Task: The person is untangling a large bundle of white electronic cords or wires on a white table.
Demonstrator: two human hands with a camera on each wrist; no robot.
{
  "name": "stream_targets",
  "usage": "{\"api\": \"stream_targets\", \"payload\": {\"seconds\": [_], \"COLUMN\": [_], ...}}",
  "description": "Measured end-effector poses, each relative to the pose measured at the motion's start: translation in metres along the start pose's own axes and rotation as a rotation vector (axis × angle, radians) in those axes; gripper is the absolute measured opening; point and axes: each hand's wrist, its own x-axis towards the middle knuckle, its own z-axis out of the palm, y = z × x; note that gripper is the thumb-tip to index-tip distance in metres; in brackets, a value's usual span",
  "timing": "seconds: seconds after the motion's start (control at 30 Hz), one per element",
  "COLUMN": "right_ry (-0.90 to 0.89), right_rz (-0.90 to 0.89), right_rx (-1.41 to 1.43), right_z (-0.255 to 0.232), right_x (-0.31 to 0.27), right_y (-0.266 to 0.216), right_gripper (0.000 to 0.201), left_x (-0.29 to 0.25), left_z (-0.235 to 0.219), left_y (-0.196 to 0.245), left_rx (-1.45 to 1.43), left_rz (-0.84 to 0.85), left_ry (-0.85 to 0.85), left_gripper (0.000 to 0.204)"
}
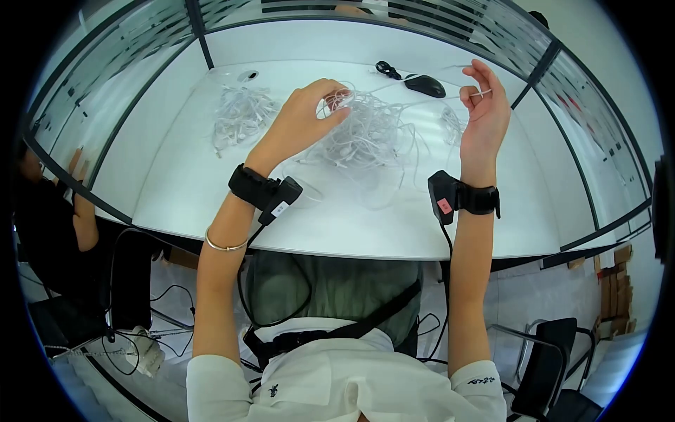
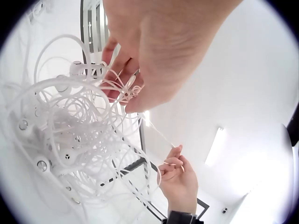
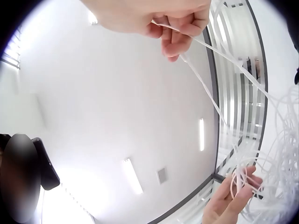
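Note:
A big tangle of white earphone cables (image 1: 365,137) lies in the middle of the desk, with several round earbuds (image 2: 43,165) showing in the left wrist view. My left hand (image 1: 299,121) is at the tangle's upper left and pinches a bunch of looped cable between thumb and fingers. Raised off to the right, my right hand (image 1: 485,116) has its palm turned up and curled fingers. A white cable strand (image 3: 224,53) crosses those fingers, and a second strand (image 3: 201,81) leaves the fingertips. Both strands stretch back toward the tangle.
A second pile of white cables (image 1: 242,116) lies on the left of the white desk (image 1: 211,204). Behind the tangle are a black mouse (image 1: 425,86) and a coiled black cord (image 1: 387,69). A small white cable bundle (image 1: 451,125) sits near my right hand. Partition walls (image 1: 281,48) enclose the desk.

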Motion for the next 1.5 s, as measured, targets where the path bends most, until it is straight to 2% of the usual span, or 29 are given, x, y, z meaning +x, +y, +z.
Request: {"api": "stream_targets", "payload": {"seconds": [0.1, 0.27, 0.33, 0.37, 0.47, 0.5, 0.6, 0.73, 0.87, 1.0, 1.03, 1.13, 1.23, 1.33, 1.37, 1.5], "right_ry": [0.02, 0.057, 0.012, -0.014, -0.325, -0.406, -0.354, -0.521, -1.051, -1.33, -1.352, -1.347, -1.339, -1.194, -1.056, -0.989], "right_rz": [0.063, 0.174, 0.269, 0.319, 0.475, 0.451, 0.213, 0.064, 0.085, 0.399, 0.355, 0.276, 0.296, 0.409, 0.41, 0.334], "right_rx": [0.016, -0.032, -0.104, -0.138, -0.265, -0.391, -0.523, -0.422, -0.559, -0.753, -0.798, -0.752, -0.638, -0.51, -0.554, -0.572], "right_z": [-0.01, -0.025, -0.027, -0.028, -0.031, -0.03, -0.019, -0.01, -0.011, -0.006, -0.005, -0.011, -0.011, -0.009, -0.006, 0.003], "right_x": [0.007, 0.016, 0.016, 0.017, 0.02, 0.018, 0.01, 0.003, -0.002, -0.016, -0.016, -0.018, -0.015, -0.009, -0.011, -0.016], "right_y": [0.009, 0.026, 0.026, 0.028, 0.03, 0.027, 0.033, 0.02, -0.002, -0.019, -0.018, -0.008, -0.01, 0.0, 0.001, 0.022], "right_gripper": [0.029, 0.025, 0.023, 0.023, 0.027, 0.028, 0.03, 0.038, 0.046, 0.064, 0.071, 0.072, 0.063, 0.054, 0.041, 0.029], "left_x": [-0.001, -0.008, -0.007, -0.006, -0.007, -0.007, -0.006, -0.005, -0.005, -0.002, -0.003, -0.003, -0.003, -0.003, -0.002, -0.002], "left_z": [-0.003, 0.0, 0.001, 0.007, 0.02, 0.021, 0.021, 0.023, 0.02, 0.018, 0.018, 0.017, 0.019, 0.018, 0.019, 0.017], "left_y": [0.006, 0.013, 0.013, 0.005, -0.006, -0.008, -0.01, -0.011, -0.013, -0.023, -0.023, -0.015, -0.01, -0.005, -0.008, -0.004], "left_rx": [-0.001, -0.153, -0.211, -0.268, -0.481, -0.518, -0.569, -0.58, -0.52, -0.496, -0.502, -0.553, -0.656, -0.627, -0.645, -0.692], "left_rz": [-0.078, -0.087, -0.116, -0.116, -0.164, -0.167, -0.191, -0.174, -0.248, -0.251, -0.266, -0.305, -0.333, -0.289, -0.265, -0.271], "left_ry": [-0.036, -0.127, -0.149, -0.098, 0.01, 0.015, 0.029, 0.075, 0.154, 0.195, 0.192, 0.137, 0.092, 0.042, -0.013, -0.15], "left_gripper": [0.027, 0.028, 0.027, 0.024, 0.017, 0.017, 0.018, 0.019, 0.023, 0.026, 0.026, 0.024, 0.022, 0.023, 0.021, 0.017]}}
